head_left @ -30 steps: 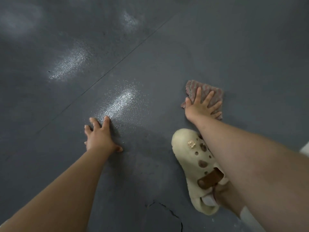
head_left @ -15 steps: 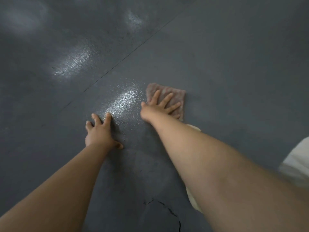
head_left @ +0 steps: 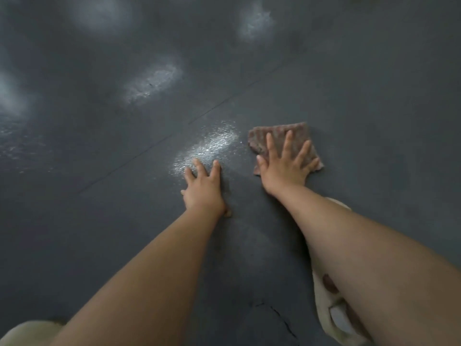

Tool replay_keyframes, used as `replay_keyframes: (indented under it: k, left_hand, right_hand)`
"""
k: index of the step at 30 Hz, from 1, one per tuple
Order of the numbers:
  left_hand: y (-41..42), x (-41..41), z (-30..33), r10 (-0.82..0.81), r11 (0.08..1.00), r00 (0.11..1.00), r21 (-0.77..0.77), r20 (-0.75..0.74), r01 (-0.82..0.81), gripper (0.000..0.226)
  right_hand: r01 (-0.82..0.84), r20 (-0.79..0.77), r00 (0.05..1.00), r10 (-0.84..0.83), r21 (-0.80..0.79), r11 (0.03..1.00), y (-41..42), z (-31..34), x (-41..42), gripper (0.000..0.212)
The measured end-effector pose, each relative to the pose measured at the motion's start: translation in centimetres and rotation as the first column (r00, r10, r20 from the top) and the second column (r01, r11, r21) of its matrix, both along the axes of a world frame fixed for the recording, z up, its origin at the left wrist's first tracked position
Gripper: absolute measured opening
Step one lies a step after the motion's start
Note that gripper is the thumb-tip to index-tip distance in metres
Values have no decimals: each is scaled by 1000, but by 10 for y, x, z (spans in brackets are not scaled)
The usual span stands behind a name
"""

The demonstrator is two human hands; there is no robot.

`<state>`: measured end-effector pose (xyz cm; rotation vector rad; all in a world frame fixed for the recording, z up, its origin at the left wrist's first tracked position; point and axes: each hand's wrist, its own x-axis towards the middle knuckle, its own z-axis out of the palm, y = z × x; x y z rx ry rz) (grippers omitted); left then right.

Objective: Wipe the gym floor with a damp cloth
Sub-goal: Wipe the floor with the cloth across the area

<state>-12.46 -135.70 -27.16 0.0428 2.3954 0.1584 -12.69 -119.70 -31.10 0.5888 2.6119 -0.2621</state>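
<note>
Wiping is under way, by the look of it. Your right hand (head_left: 284,168) presses flat, fingers spread, on the damp cloth (head_left: 282,136), which lies on the gym floor (head_left: 374,108). Your left hand (head_left: 203,188) braces open-palmed on the floor just beside it. Glints (head_left: 207,146) nearby may be moisture or lamp glare; how much floor remains, you cannot judge from this view.

Dark grey floor (head_left: 349,71), diagonal seam (head_left: 139,156), glare patches, crack (head_left: 282,318).
</note>
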Motion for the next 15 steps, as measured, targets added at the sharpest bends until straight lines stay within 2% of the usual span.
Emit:
replay_keyframes:
  k: [5, 7, 9, 12, 15]
  left_hand:
    - [-20, 4, 2, -43, 995, 999, 89, -26, 45, 108]
    - [-39, 6, 4, -48, 991, 998, 125, -43, 53, 103]
    - [-62, 12, 5, -49, 994, 996, 95, -73, 56, 104]
    - [-102, 25, 7, 43, 999, 995, 12, -85, -42, 111]
    - [-136, 44, 10, 148, 986, 989, -78, -14, -148, 120]
  right_hand:
    - [74, -76, 994, -72, 17, 997, -34, -7, 0, 63]
    - [53, -89, 995, -51, 20, 998, -53, -7, 0, 63]
    - [-2, -91, 996, 5, 31, 1000, -76, -7, 4, 63]
    - [-218, -111, 970, 217, 4, 976, -120, -6, 22, 65]
    - [-532, -149, 838, 524, -18, 846, -161, -6, 66, 62]
